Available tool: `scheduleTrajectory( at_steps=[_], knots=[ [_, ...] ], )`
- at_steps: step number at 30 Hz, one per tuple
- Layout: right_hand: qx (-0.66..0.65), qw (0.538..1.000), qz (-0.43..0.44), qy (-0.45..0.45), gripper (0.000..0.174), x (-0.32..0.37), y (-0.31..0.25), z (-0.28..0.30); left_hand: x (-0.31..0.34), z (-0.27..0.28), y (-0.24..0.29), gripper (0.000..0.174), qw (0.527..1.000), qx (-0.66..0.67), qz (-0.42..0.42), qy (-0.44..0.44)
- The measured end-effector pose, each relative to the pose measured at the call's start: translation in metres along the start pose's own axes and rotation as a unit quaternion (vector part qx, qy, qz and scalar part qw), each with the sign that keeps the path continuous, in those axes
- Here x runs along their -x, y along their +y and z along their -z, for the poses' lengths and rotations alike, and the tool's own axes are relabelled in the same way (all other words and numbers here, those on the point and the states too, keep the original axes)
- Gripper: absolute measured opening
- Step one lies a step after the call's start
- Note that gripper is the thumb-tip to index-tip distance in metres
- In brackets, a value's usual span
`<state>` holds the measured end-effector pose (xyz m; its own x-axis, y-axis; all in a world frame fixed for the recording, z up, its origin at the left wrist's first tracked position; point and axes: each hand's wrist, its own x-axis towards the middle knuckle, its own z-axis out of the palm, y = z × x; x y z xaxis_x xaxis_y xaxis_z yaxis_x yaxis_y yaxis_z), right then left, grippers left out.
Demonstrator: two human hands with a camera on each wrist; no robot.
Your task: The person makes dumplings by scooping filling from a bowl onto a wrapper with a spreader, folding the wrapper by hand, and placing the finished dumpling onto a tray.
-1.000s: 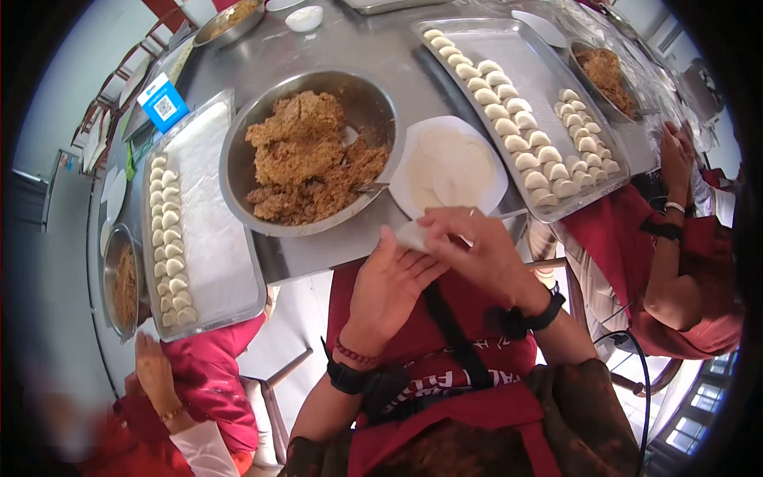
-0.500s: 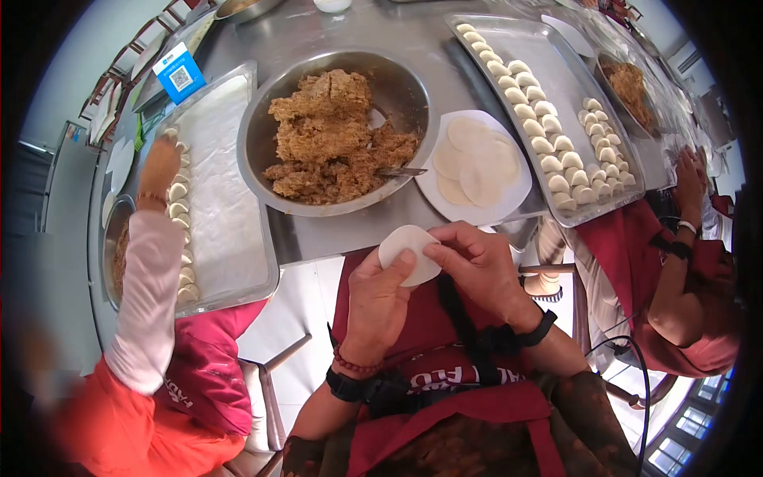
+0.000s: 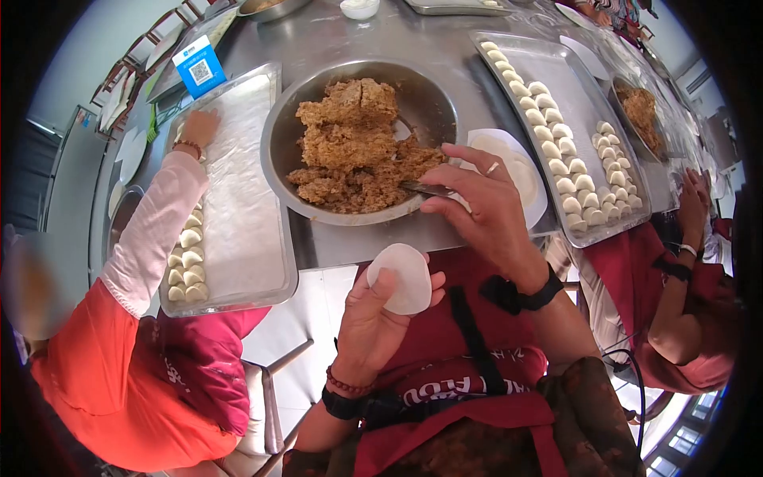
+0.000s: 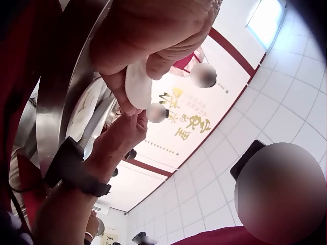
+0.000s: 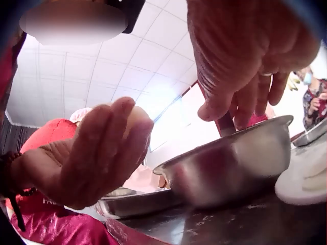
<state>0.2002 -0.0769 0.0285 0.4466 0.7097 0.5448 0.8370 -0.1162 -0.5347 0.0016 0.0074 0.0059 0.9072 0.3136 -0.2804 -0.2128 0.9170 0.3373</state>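
My left hand holds up a round white dumpling wrapper, thumb on its face and fingers behind it. In the left wrist view the wrapper shows nearly edge-on. My right hand reaches over the near right rim of a steel bowl, thumb and forefinger apart on either side of a metal utensil's handle. The utensil's other end is hidden in brown minced filling. Behind my right hand, a white plate bears more wrappers, partly hidden.
Dumplings stand in rows on a metal tray at right. A floured tray lies at left, where another person's hand reaches in. A blue QR-code sign stands behind it. Another person's arm is at far right.
Both hands were together at the wrapper; my right hand has let go and moved up to the bowl's rim. My left hand keeps the wrapper. The neighbour's arm has come over the left tray.
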Motion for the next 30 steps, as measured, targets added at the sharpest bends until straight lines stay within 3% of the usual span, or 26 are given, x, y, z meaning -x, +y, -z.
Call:
scheduleTrajectory(
  at_steps=[5, 9, 13, 19, 30],
  knots=[
    [0.011, 0.997, 0.065, -0.048, 0.015, -0.016, -0.001, 0.000, 0.000, 0.002, 0.002, 0.038, 0.999, -0.030, -0.022, 0.029],
    [-0.089, 0.995, 0.033, -0.003, 0.009, -0.027, 0.007, 0.010, -0.001, 0.008, 0.008, 0.036, 0.996, -0.032, -0.040, 0.068],
    [-0.145, 0.987, -0.072, 0.015, 0.011, -0.038, 0.002, 0.016, -0.002, 0.012, 0.012, 0.035, 0.995, -0.031, -0.043, 0.088],
    [-0.117, 0.993, 0.005, -0.020, 0.011, -0.032, 0.026, -0.012, -0.008, 0.007, 0.015, 0.035, 0.993, -0.025, -0.048, 0.100],
    [-0.240, 0.961, -0.101, -0.092, 0.014, -0.024, 0.025, 0.008, -0.017, 0.003, 0.019, 0.040, 0.996, -0.015, -0.058, 0.065]
  ],
)
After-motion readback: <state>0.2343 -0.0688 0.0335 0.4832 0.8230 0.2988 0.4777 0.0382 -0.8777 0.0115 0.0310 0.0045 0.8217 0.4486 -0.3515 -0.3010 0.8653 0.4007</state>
